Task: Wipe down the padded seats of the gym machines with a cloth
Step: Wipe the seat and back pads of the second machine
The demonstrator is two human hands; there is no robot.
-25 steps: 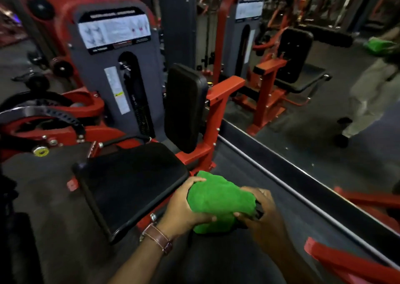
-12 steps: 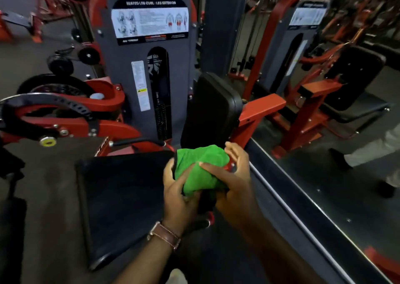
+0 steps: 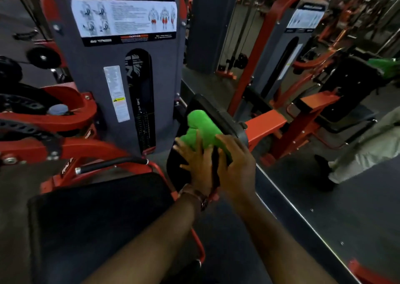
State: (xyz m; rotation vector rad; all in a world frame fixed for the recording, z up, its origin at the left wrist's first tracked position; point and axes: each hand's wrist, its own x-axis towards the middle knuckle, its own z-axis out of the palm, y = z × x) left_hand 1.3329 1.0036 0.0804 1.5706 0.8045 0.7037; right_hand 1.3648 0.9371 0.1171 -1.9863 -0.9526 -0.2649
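Observation:
A bunched green cloth [image 3: 201,130] lies against the upright black backrest pad [image 3: 176,171] of a red seated leg curl machine. My left hand [image 3: 195,164], with a watch on its wrist, presses the cloth's lower edge against the pad with spread, straight fingers. My right hand [image 3: 238,166] grips the cloth's right side at the pad's edge, thumb over the fabric. The flat black seat pad [image 3: 104,214] lies below and to the left of both forearms, with nothing on it.
The grey weight-stack housing [image 3: 121,71] with an instruction chart stands just behind the backrest. A black handle bar [image 3: 108,164] and red frame arm [image 3: 32,149] sit left of the seat. A wall mirror [image 3: 324,197] runs along the right and reflects the machine and a person.
Both hands carried the cloth up from in front of the seat onto the backrest pad. My left hand's fingers opened flat. The view moved closer to the machine.

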